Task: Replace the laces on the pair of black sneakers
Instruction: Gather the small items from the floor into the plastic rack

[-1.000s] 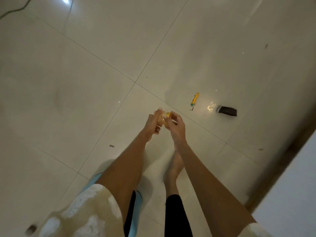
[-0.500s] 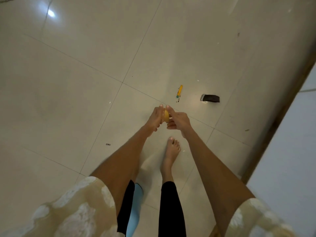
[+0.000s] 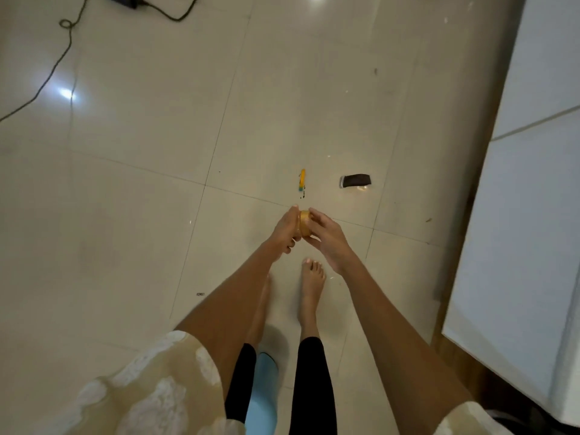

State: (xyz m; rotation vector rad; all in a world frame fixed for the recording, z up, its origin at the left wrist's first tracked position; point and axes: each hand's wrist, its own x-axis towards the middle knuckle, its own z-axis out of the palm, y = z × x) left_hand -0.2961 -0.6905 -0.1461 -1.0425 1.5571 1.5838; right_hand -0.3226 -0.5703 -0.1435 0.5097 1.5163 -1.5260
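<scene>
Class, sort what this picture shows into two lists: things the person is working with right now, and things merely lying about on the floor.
In hand:
- small yellow object, between both hands
- left hand
- right hand

Lying about:
- yellow lighter-like item
- black object
- black cable

No sneakers or laces in view.

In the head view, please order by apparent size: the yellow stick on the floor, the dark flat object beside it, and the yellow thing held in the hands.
1. Dark flat object
2. Yellow stick and held yellow thing: they look alike, the latter nearer the camera and partly hidden, so unranked.
</scene>
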